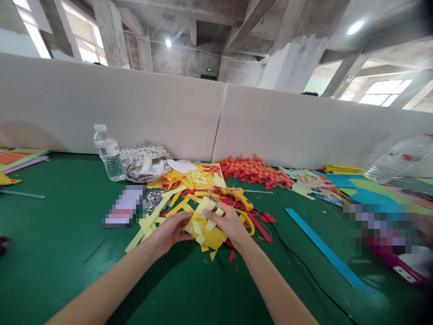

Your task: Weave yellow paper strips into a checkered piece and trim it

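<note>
Over the green worktop [169, 293], the woven yellow paper [207, 231] lies directly between both hands, neither clearly nearer: the left hand [172, 232] pinches its left edge, the right hand [230, 223] grips its upper right, thumb on top; its long axis is unclear.

This looks like a handicraft workshop in a large, roughly finished building, judging by the bare grey concrete ceiling beams [249, 25], the thick concrete pillar [287, 63] partly painted white, and the wide bright windows [85, 34] at left and right. A low white panelled partition [158, 106] closes off the far edge of a dark-green tabletop [61, 194]. Paper craft shows in the yellow glue gun [242, 198], the row of red-and-orange checkered paper pieces [253, 171] at the far side, the long flat blue paper strip [321, 246] and the woven yellow paper piece [210, 231].
</note>
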{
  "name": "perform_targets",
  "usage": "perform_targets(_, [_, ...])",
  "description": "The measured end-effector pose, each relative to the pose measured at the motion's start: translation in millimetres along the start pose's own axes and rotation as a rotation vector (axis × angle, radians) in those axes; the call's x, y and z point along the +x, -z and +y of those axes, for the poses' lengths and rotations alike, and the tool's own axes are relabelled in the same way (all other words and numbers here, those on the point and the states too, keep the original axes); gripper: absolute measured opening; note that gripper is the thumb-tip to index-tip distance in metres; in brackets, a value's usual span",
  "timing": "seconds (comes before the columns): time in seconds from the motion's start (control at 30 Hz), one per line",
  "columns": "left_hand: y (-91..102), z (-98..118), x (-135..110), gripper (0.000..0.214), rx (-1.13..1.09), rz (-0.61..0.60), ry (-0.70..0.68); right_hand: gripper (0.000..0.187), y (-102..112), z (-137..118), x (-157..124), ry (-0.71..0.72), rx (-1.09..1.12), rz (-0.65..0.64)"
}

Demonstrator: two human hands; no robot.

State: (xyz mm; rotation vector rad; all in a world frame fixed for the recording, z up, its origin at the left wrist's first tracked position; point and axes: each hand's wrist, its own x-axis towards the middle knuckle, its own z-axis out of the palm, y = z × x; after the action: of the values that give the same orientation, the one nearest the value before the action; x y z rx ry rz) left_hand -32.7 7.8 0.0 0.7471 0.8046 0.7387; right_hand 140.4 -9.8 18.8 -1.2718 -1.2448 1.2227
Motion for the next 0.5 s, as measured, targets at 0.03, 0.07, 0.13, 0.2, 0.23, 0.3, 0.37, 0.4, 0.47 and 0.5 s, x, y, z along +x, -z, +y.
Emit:
perform_targets(0.03, [-0.4,0.0,0.0,0.019,0.002,0.014,-0.005,0.039,0.8,0.5,0.3,0.006,-0.022,0.004])
perform_targets(0.07, [-0.8,0.0,0.0,0.019,0.008,0.022,-0.01,0.04,1.4,0.9,0.4,0.01,-0.037,0.0])
perform_targets(0.13, [-1.3,0.0,0.2,0.02,0.029,0.023,-0.022,0.04,1.9,1.2,0.2,0.007,-0.041,-0.029])
perform_targets(0.2, [-1.2,-0.3,0.8,0.019,0.049,0.024,-0.027,0.04,1.6,1.6,-0.1,-0.005,-0.029,-0.054])
perform_targets(0.23, [-0.8,-0.6,1.4,0.019,0.053,0.026,-0.027,0.039,1.3,1.8,-0.2,-0.01,-0.02,-0.056])
perform_targets(0.3, [0.5,-1.2,2.6,0.02,0.05,0.029,-0.024,0.036,0.6,1.9,0.0,-0.004,-0.002,-0.038])
perform_targets(0.37, [2.2,-1.6,3.8,0.02,0.036,0.036,-0.032,0.033,0.2,1.3,0.5,0.014,0.001,-0.01])
perform_targets(0.4, [3.0,-1.7,4.2,0.02,0.031,0.04,-0.037,0.031,0.2,0.7,0.9,0.022,-0.003,-0.002])
perform_targets(0.47, [4.3,-1.5,4.7,0.02,0.031,0.055,-0.046,0.029,0.4,-0.7,1.5,0.034,-0.016,-0.008])
perform_targets(0.5, [4.7,-1.3,4.9,0.021,0.037,0.059,-0.053,0.028,0.6,-1.2,1.7,0.036,-0.019,-0.019])
